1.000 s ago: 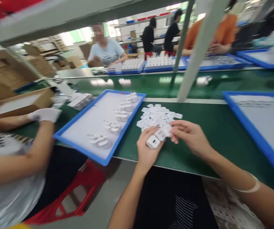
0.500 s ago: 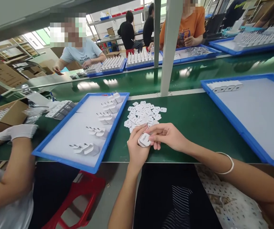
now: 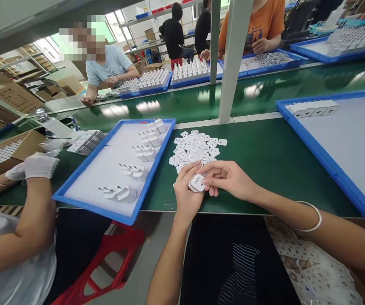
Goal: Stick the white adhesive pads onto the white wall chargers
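My left hand (image 3: 187, 195) is wrapped round a small white plug charger (image 3: 192, 187) near the table's front edge. On its end, facing me, lies a white face plate (image 3: 197, 182) with small grey print. The thumb and forefinger of my right hand (image 3: 230, 180) pinch this plate at its right edge; whether it is fully seated I cannot tell. Just beyond my fingers, a loose pile of flat white face plates (image 3: 195, 146) is spread on the green table.
To the left, a blue-rimmed tray (image 3: 93, 208) bears rows of chargers with pins. At right, another blue-rimmed tray (image 3: 325, 167) holds a short charger row (image 3: 317, 109). A co-worker's gloved hand (image 3: 41, 165) is at far left. A white post (image 3: 233, 63) rises behind the pile.
The view has shifted slightly, so the scene sits further right. My hands keep the same hold on the charger and plate. The left co-worker's gloved hands have moved a little.
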Action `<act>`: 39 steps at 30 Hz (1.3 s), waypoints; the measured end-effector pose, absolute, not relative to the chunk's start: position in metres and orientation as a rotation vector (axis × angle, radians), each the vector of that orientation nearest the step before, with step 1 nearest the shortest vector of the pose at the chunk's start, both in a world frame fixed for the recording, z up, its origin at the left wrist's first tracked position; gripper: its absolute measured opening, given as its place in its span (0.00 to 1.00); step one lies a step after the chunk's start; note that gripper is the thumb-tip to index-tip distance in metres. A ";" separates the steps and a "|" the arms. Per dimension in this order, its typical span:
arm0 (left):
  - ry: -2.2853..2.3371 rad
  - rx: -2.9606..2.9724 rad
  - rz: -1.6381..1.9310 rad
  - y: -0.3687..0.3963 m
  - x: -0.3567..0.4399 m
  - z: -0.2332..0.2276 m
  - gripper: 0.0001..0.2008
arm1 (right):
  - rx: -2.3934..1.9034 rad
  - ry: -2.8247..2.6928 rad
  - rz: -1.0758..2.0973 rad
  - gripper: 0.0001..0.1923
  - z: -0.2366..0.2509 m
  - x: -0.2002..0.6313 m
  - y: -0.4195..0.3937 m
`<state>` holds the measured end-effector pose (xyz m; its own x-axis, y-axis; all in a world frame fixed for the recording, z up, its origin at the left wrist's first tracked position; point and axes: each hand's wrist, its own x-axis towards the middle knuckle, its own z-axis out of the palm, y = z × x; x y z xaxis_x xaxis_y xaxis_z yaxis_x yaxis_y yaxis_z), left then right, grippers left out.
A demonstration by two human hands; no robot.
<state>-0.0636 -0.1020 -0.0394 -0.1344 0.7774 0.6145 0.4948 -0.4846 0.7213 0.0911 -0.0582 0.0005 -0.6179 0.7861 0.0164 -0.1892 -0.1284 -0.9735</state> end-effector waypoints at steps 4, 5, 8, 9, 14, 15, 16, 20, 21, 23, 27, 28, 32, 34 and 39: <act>1.409 1.902 1.664 -0.102 -0.063 -0.039 0.14 | -0.685 -1.443 1.854 0.15 0.000 0.093 -0.056; 1.406 1.915 1.658 -0.102 -0.063 -0.039 0.14 | -0.681 -1.440 1.872 0.15 0.000 0.094 -0.056; 1.408 1.961 1.643 -0.102 -0.063 -0.039 0.15 | -0.688 -1.434 1.918 0.18 0.000 0.095 -0.054; 1.411 1.973 1.640 -0.102 -0.063 -0.039 0.15 | -0.694 -1.433 1.926 0.18 0.000 0.096 -0.054; 1.438 2.009 1.625 -0.102 -0.063 -0.040 0.15 | -0.731 -1.444 1.938 0.20 0.001 0.096 -0.053; 1.441 2.015 1.621 -0.102 -0.063 -0.040 0.15 | -0.733 -1.446 1.939 0.20 0.001 0.096 -0.053; 1.440 2.022 1.619 -0.102 -0.063 -0.040 0.15 | -0.734 -1.449 1.941 0.20 0.001 0.096 -0.053; 1.415 2.047 1.624 -0.102 -0.063 -0.041 0.15 | -0.755 -1.472 1.941 0.19 0.003 0.097 -0.053; 1.409 2.055 1.623 -0.102 -0.063 -0.042 0.16 | -0.763 -1.478 1.939 0.19 0.004 0.097 -0.053; 1.398 2.068 1.619 -0.102 -0.063 -0.042 0.16 | -0.778 -1.484 1.934 0.19 0.005 0.097 -0.054; 1.388 2.092 1.592 -0.102 -0.064 -0.043 0.16 | -0.808 -1.485 1.917 0.19 0.006 0.098 -0.055; 1.390 2.097 1.586 -0.102 -0.064 -0.043 0.16 | -0.814 -1.489 1.910 0.19 0.006 0.098 -0.055; 1.377 2.102 1.584 -0.101 -0.064 -0.043 0.16 | -0.825 -1.508 1.874 0.17 0.005 0.098 -0.056; 1.368 2.093 1.585 -0.101 -0.063 -0.043 0.16 | -0.827 -1.520 1.858 0.17 0.004 0.097 -0.057; 1.402 2.019 1.577 -0.102 -0.063 -0.040 0.14 | -0.892 -1.584 1.733 0.16 0.004 0.095 -0.061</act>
